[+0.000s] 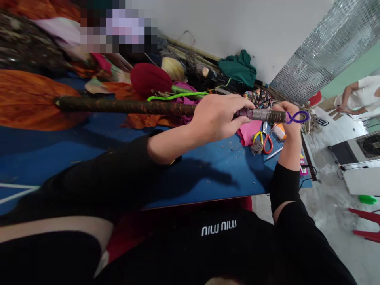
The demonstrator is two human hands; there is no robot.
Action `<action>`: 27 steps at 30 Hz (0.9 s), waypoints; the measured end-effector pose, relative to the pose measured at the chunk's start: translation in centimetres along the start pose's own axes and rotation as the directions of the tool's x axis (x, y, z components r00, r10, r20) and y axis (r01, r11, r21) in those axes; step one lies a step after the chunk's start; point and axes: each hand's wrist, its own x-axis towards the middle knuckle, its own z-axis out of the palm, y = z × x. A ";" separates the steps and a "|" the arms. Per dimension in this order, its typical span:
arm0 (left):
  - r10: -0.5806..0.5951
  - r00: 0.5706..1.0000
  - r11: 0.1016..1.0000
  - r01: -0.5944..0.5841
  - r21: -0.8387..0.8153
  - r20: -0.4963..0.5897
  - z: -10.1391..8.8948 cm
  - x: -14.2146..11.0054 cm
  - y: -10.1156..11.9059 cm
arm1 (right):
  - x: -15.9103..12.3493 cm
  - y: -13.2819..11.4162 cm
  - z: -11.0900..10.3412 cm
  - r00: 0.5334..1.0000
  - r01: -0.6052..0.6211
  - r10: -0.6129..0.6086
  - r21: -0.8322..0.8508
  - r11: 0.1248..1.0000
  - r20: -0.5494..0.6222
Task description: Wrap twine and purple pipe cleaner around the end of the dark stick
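Observation:
A long, dark, bark-covered stick (127, 106) lies level across the view above the table. Its left end meets a gathered orange cloth bundle (32, 99). Grey and purple wrapping (257, 114) goes round the stick toward its right end, where a purple cord loop (298, 116) sticks out. My left hand (218, 116) is closed around the stick just left of the grey wrapping. At the far right end, my right hand (290, 113) has curled fingers behind the stick by the loop; its grip is partly hidden.
On the blue table (190, 174) lie scissors (263, 140) with yellow and red handles, pink cloth (250, 131) and a dark red bundle (151, 80). Green cloth (240, 67) is heaped at the back. Another person (360, 95) stands at right, near a red stool (366, 223).

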 end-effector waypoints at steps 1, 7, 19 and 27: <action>-0.001 1.000 1.000 0.001 0.007 -0.001 -0.2 0.0 0.0 | -0.1 -0.3 0.9 1.000 0.014 -0.016 -0.106 0.994 -0.011; 0.014 0.999 1.000 -0.014 -0.016 -0.036 0.0 0.3 -0.2 | -2.1 -6.0 5.3 0.975 -0.122 0.038 0.386 0.914 0.218; -0.018 0.997 1.000 0.016 -0.016 -0.071 0.3 1.2 -0.2 | -7.6 -10.4 6.6 0.965 0.211 -0.193 0.089 0.973 -0.181; -0.018 0.999 1.000 0.018 -0.011 -0.026 1.4 1.2 -0.6 | -8.2 -10.9 9.3 0.854 0.460 -0.421 0.063 0.886 -0.307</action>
